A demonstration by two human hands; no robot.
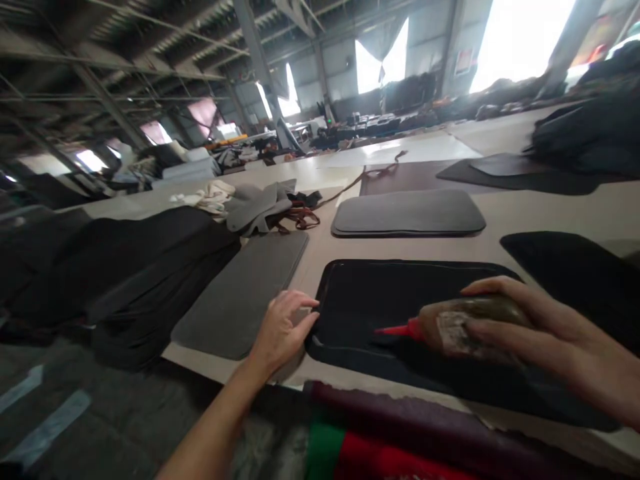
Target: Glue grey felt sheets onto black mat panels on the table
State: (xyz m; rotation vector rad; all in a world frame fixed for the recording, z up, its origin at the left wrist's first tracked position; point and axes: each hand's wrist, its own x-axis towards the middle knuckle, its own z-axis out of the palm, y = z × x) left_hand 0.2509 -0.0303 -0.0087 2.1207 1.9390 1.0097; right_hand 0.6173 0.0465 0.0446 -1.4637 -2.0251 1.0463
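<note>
In my right hand (530, 327) is a brownish squeeze glue bottle (450, 325) with a worn pale label, held tilted so that its red nozzle (400, 329) points left. The bottle hangs over a black rounded panel (360, 300) lying flat on the table. A thin pale line runs along parts of the panel's border. At the panel's left edge is my left hand (286, 327), thumb and fingers apart, with the fingertips at the edge. Whether they press on it I cannot tell. Under the right hand part of the panel is hidden.
Grey panels lie at the left (245, 293) and behind (407, 212) on the pale table (320, 248). Another black panel (575, 273) is at the right. Dark draped material (150, 267) hangs at the left. Grey scraps (263, 203) and a brown strip (375, 175) lie farther back.
</note>
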